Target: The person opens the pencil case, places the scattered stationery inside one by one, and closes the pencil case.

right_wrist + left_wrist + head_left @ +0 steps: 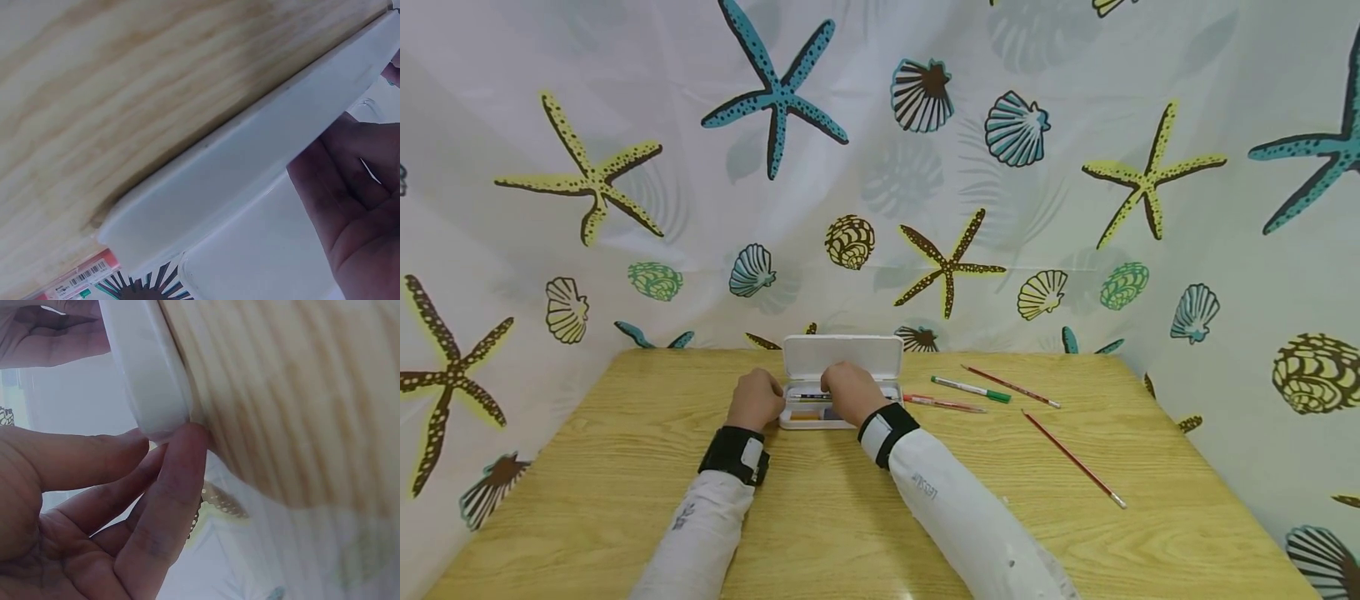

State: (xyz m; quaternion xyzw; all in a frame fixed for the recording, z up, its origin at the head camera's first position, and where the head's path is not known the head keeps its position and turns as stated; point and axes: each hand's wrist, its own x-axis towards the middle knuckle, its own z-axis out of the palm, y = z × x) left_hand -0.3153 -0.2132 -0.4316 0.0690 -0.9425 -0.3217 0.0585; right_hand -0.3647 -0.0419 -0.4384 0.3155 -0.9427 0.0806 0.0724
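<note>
A white pencil case (812, 425) stands at the far middle of the table, its lid (842, 354) raised. My left hand (756, 402) pinches the left end of the case between thumb and a finger, close up in the left wrist view. The right hand (853, 393) reaches over the front wall, fingers (322, 181) down inside the case; I cannot tell whether they hold something. Left of those fingers a dark-patterned pencil (808, 397) lies in the case. In front of it are an orange-yellow piece (805, 416) and a grey piece (830, 414), partly hidden by the hand.
Right of the case lie a red pen (943, 404), a green-capped marker (972, 388) and a red pencil (1011, 385). Another red pencil (1073, 458) lies nearer the front. A cloth (865, 183) with starfish and shells hangs behind the wooden table (587, 492).
</note>
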